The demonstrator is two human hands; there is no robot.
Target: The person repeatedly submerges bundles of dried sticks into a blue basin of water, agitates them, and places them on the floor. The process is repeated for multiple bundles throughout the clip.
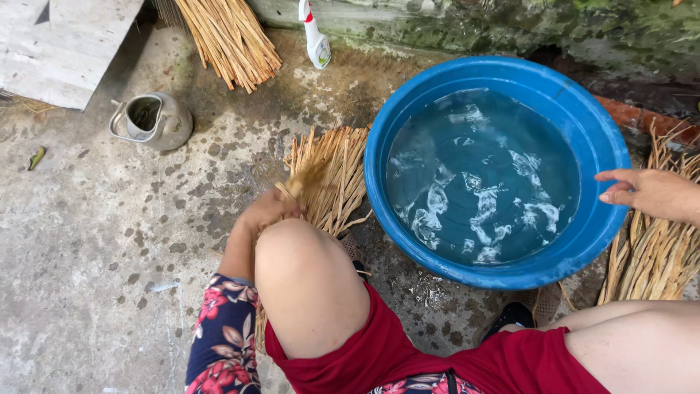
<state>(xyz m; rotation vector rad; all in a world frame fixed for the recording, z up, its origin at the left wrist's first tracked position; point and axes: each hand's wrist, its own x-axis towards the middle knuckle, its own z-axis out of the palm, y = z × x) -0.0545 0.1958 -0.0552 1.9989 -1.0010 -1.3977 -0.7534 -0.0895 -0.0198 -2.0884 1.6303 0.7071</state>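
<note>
I squat over a concrete floor, knees in view. My left hand (268,209) is closed around a bunch of dry straw-coloured reeds (332,175) that fans out on the ground beside a big blue basin (596,153) filled with rippling water. My right hand (645,193) hovers at the basin's right rim, fingers extended and holding nothing, just above another pile of reeds (660,248) lying to the basin's right.
A metal jug (152,120) stands on the floor at the left. A third reed bundle (230,36) leans at the top, next to a white spray bottle (316,40). A mossy wall (510,25) runs along the back. A pale slab (62,44) lies top left.
</note>
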